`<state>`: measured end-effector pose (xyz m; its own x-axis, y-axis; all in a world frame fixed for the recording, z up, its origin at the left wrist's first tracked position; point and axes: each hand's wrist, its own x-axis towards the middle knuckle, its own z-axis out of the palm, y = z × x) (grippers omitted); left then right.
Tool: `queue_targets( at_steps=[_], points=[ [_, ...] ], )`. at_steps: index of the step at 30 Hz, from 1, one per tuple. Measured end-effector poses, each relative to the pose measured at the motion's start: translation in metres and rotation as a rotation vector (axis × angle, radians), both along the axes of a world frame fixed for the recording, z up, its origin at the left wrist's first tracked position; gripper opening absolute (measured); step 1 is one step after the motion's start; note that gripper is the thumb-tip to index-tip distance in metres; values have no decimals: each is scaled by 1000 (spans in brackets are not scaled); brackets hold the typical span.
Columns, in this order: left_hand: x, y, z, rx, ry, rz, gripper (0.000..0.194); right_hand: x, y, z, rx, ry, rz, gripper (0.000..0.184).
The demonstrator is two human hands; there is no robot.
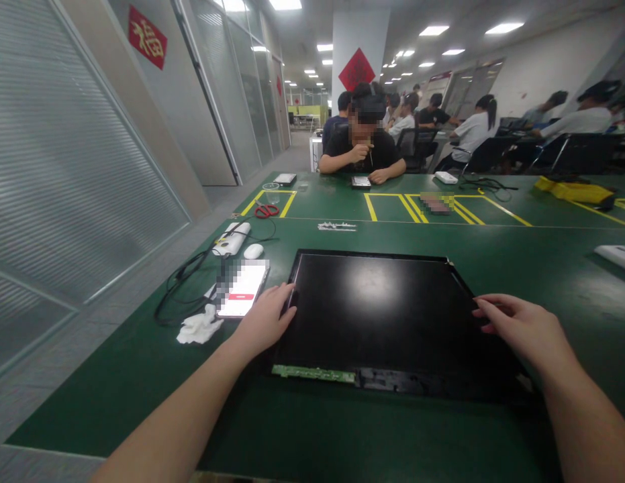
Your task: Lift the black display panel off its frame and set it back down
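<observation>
Green worktable (115, 409), office ceiling lights (504, 28) beyond. Black display panel (377, 322) flat on the worktable, between left hand (272, 312) and right hand (526, 329). Seemingly touching one side edge each; clamped or just resting, can't tell. Thumb and fingers spread on the left, bunched on the right. Progress, judging from this: laid flat, green circuit strip (313, 373) at near edge already bare; no tool in either hand. Can't read remaining work. Looks-wise: glossy dark face, glare (375, 285) at upper middle, thin dark frame (372, 253), black strip (417, 381) along rest of near edge.
</observation>
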<state>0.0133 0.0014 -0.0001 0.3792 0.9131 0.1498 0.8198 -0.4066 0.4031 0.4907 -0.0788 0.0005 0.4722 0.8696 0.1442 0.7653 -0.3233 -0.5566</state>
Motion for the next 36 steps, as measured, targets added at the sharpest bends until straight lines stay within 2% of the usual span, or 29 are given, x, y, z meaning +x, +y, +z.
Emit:
queue_targets(
  at_steps=[2,4,8,13,15,20,22,26,31,36],
  points=[
    [1,0,1,-10,3,8,48,-3,0,3,-27,59,-64,39],
    [2,0,3,-22,-1,19,49,-2,1,3,-9,-2,-95,39],
    [4,-1,7,-50,-36,39,53,10,9,-13,62,-192,48,39],
    [2,-2,9,-92,-160,70,61,18,15,-29,-89,-147,103,45],
    [2,-1,8,-156,-341,97,62,16,15,-29,-95,-151,112,44],
    [10,-3,12,-438,-1097,165,67,15,16,-27,-94,-176,94,44],
    [15,-5,16,-494,-1259,236,65,17,16,-28,-99,-176,92,45],
    [22,-7,22,-521,-1441,373,57,19,16,-30,-96,-175,101,46],
    [26,-8,27,-653,-1487,487,56,19,15,-31,-95,-178,108,46],
    [26,-13,29,-723,-1412,427,62,19,15,-33,-80,-182,129,46]
  ],
)
